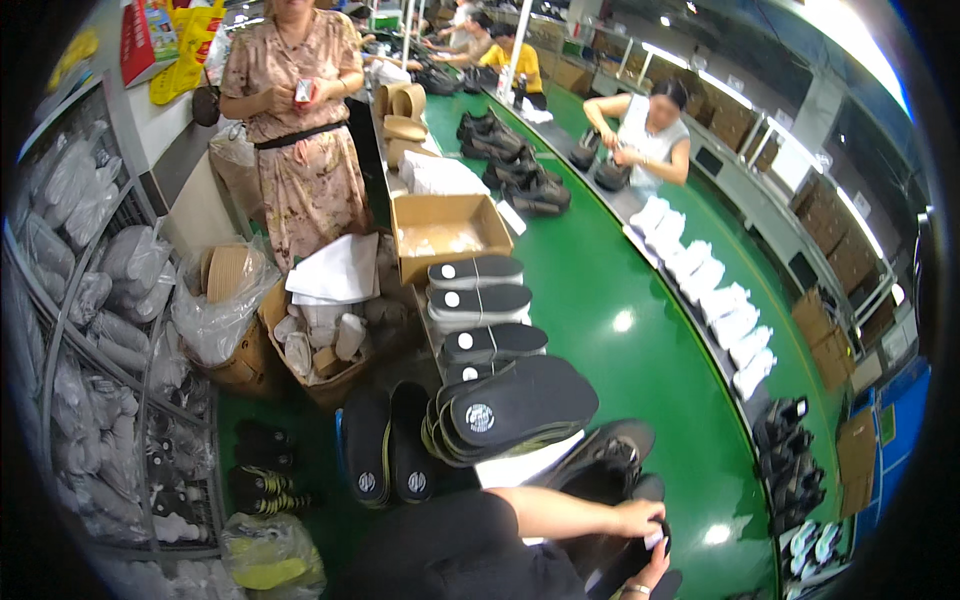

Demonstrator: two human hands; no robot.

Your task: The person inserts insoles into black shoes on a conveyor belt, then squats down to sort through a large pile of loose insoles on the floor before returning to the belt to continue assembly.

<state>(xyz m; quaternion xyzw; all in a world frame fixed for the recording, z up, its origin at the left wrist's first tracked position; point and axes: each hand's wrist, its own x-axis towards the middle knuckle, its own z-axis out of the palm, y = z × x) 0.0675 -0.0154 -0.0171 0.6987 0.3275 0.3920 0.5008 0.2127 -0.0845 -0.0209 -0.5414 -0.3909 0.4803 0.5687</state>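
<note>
At the bottom right, both my hands are at a black shoe (612, 552). My left hand (638, 518) pinches its upper edge, beside a small white piece (655, 537). Just below, my right hand (652, 572), with a band at the wrist, grips the near side of it. Much of this shoe is hidden by my forearm and the picture's edge. Another dark sneaker (625, 440) lies right beyond my hands. To the left sits a stack of black insoles (530, 408) with pale round prints, and more black insoles (368, 450) lie left of that.
Bundled insoles (480, 302) line the bench up to an open cardboard box (450, 235). Across the green table stand dark shoes (535, 185) and a row of white shoes (715, 300). A co-worker (650, 140) handles a shoe opposite; another person (300, 120) stands at the left.
</note>
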